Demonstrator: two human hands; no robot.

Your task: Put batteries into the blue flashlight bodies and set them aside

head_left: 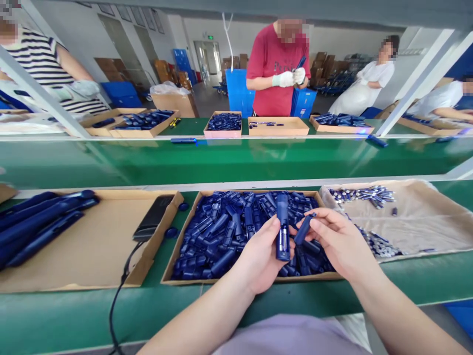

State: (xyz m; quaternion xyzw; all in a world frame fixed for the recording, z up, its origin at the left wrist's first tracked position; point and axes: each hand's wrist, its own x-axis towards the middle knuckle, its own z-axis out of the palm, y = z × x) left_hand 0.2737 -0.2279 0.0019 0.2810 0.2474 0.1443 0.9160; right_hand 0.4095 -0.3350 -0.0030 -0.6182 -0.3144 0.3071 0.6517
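My left hand (pixel 261 256) is closed around a dark blue tube-shaped housing (pixel 283 209), held upright with an open slot facing me. Something shiny and metallic shows inside the slot. Just to its right, my right hand (pixel 338 241) pinches a small dark blue cover piece (pixel 303 230), tilted and apart from the slot. Both hands are above a cardboard tray (pixel 168 280) heaped with similar blue housings and pieces (pixel 218 231). On the right lies a paper-lined tray (pixel 424 222) with many small silver-and-blue cylinders (pixel 379 244).
At left, a cardboard tray (pixel 92 246) holds long blue parts (pixel 40 217) and a black box (pixel 153 217) with a cable (pixel 120 296). Beyond a green conveyor belt (pixel 236 160), several co-workers are at the far bench, among them a person in a red shirt (pixel 275 74).
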